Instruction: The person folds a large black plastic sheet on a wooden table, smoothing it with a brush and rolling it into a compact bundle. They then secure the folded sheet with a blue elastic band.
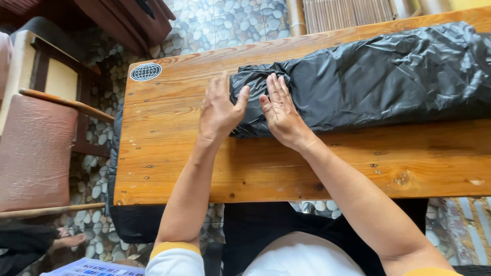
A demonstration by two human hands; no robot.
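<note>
- From the head view, a long black plastic bundle [358,76] lies across the far half of the wooden desk [169,168], going from near the middle of the desk to its right edge.
- The plastic is glossy and full of wrinkles, with pale shine on the folds. The bundle looks thick and rounded, wider on the right and narrower at the left end, where the plastic is gathered into small creases.
- The left hand [219,110] is at the left end of the bundle. Its palm rests on the wood and its thumb touches the plastic. The grip is open, with fingers stretched, and closes around nothing.
- The right hand [282,113] lies flat on top of the left end of the bundle, fingers together and pointing away from the person. Its grip is open too; it presses on the plastic and does not clasp it.
- The two hands are just beside each other, with the thumbs almost meeting.
- A round black and white sticker [146,72] with a globe drawing is on the far left corner of the desk, well apart from the hands.
- At the left of the desk stands a chair [36,148] with a reddish brown cushion, on a floor [230,23] of small pebbles.
- The person has yellow sleeve edges [174,249] and sits at the near side of the desk.
</note>
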